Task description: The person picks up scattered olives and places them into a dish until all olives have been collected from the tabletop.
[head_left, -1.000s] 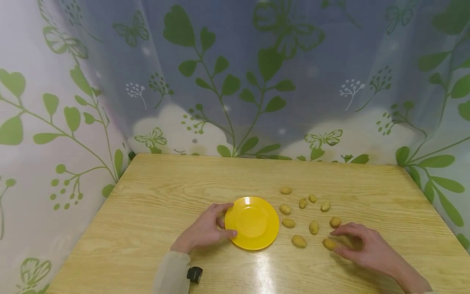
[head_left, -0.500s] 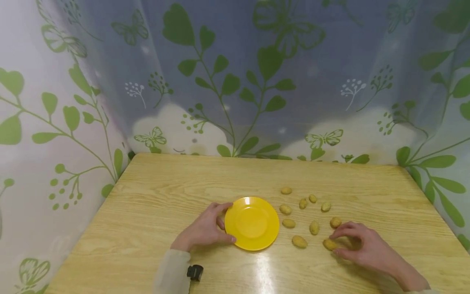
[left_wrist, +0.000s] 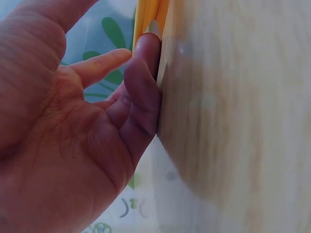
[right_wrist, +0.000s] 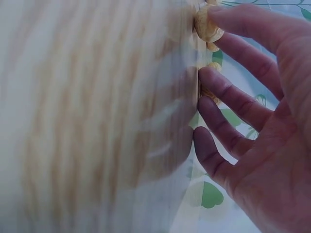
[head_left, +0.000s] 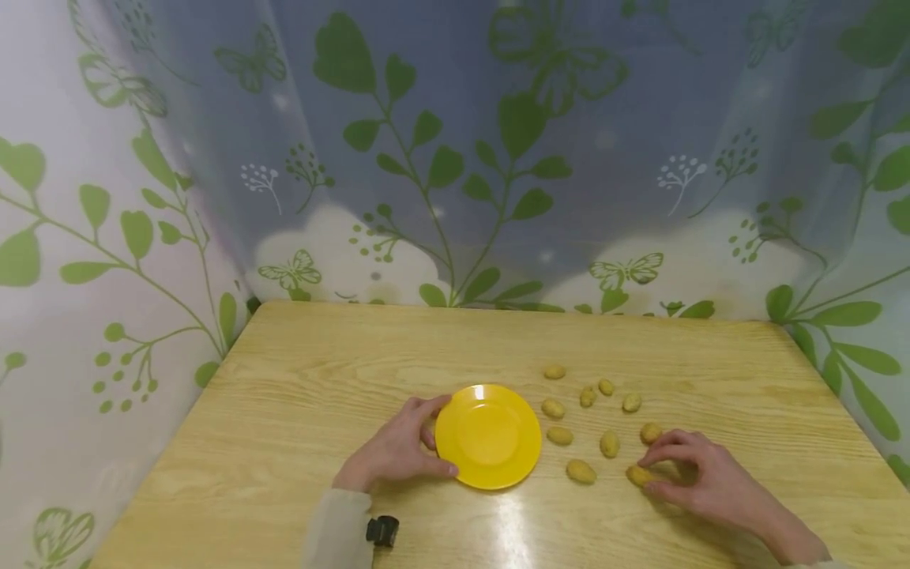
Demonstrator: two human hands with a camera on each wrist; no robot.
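In the head view my left hand [head_left: 401, 446] holds the near-left rim of a round yellow plate [head_left: 490, 472], thumb and index finger at its edge. The left wrist view shows other fingers curled low by the table, beside the plate's edge [left_wrist: 163, 10]. My right hand [head_left: 718, 482] pinches a small wrinkled, yellow-brown oval lump [head_left: 638, 476] between thumb and index finger, low at the table. Its other fingers [right_wrist: 214, 150] are spread and loosely bent. Several similar lumps [head_left: 581, 472] lie scattered between plate and right hand; their exact kind is unclear.
The wood-grain table [head_left: 284, 395] is backed and flanked by a leaf-and-butterfly printed curtain [head_left: 455, 158]. One lump [head_left: 650, 432] lies just beyond my right fingertips. A small black object [head_left: 384, 531] is attached at the left sleeve [head_left: 337, 525].
My right thumb and index finger have closed in on the lump, which stays in place. The left hand and plate hold nearly still; the whole head view has shifted slightly.
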